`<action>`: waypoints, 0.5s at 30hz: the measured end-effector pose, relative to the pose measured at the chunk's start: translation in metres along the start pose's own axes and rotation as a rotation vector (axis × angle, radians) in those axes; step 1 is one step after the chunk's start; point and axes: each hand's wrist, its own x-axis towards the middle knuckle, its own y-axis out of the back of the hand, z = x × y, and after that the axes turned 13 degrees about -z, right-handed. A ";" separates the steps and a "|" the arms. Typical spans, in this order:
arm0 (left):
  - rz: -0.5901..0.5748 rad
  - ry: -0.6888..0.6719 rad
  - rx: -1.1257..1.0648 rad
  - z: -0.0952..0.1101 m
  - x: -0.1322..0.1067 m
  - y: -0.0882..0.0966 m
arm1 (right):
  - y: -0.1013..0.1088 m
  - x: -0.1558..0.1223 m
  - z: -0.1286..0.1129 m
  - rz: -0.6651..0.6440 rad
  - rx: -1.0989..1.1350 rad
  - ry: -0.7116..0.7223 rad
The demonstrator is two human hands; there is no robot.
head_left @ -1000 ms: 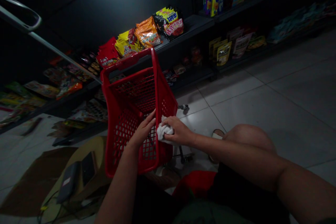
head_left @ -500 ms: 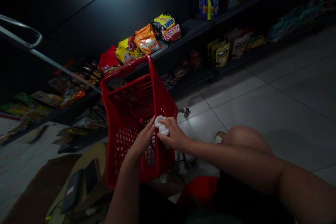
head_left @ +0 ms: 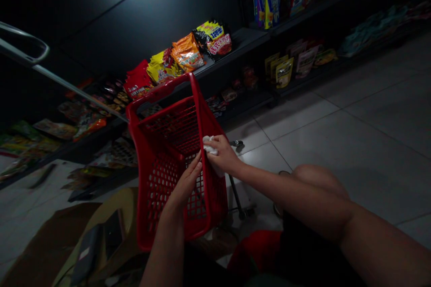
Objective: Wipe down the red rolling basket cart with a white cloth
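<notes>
A red plastic shopping basket [head_left: 158, 143] on wheels stands tilted in front of me. My right hand [head_left: 222, 154] is closed around a white cloth [head_left: 210, 145] and presses it against the basket's right rim. My left hand [head_left: 185, 184] lies with fingers stretched out against the inside of the basket's near wall, just below the cloth. My bare knee [head_left: 319, 179] shows to the right.
Dark shelves hold snack packets [head_left: 188, 51] behind the basket and more packets [head_left: 286, 67] to the right. A metal handle [head_left: 23, 49] juts in at the upper left. Flattened cardboard [head_left: 50, 242] with dark flat objects lies on the tiled floor at lower left.
My right hand has slid the cloth upward along the basket's right rim. The left hand stayed on the inside wall. The view shifted slightly.
</notes>
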 end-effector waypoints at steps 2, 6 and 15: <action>0.010 -0.004 -0.006 -0.001 0.001 0.001 | -0.006 -0.020 -0.005 -0.046 -0.055 0.075; 0.042 -0.005 -0.018 -0.001 0.001 0.005 | -0.016 -0.092 -0.020 -0.286 -0.111 0.227; 0.063 0.002 -0.056 -0.009 0.007 0.010 | -0.006 -0.058 0.002 -0.297 -0.253 0.343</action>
